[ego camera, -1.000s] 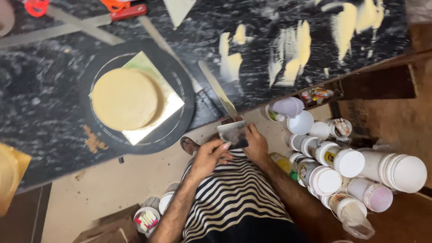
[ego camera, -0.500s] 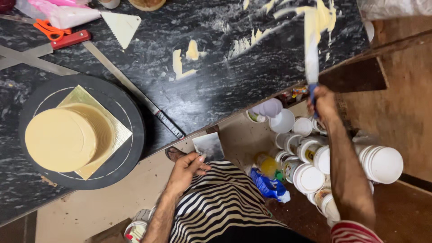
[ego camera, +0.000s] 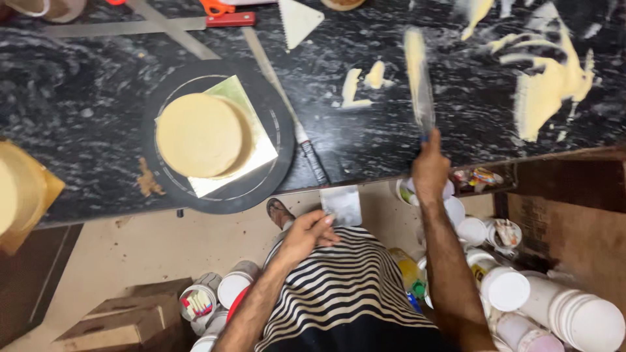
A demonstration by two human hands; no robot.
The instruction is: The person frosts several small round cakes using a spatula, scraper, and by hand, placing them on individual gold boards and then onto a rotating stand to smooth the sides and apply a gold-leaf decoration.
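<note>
A round yellow cake layer (ego camera: 201,134) sits on a gold square board (ego camera: 255,151) atop a black turntable (ego camera: 272,171) on the dark marble counter. My right hand (ego camera: 430,168) grips a long palette knife (ego camera: 417,75) smeared with yellow cream, its blade raised over the counter. My left hand (ego camera: 308,233) is near my striped apron and holds a small flat metal scraper (ego camera: 341,203) below the counter edge.
Yellow cream smears (ego camera: 548,78) cover the counter's right side. A long knife (ego camera: 287,107), orange-handled scissors (ego camera: 225,12), a triangular comb scraper (ego camera: 298,19) and another cake (ego camera: 13,195) lie about. Several white tubs (ego camera: 574,313) crowd the floor at right; boxes (ego camera: 124,319) at left.
My right hand lifted the palette knife from the tubs up over the counter and moved it left. My left hand stays by the apron with the scraper. The view shifted right.
</note>
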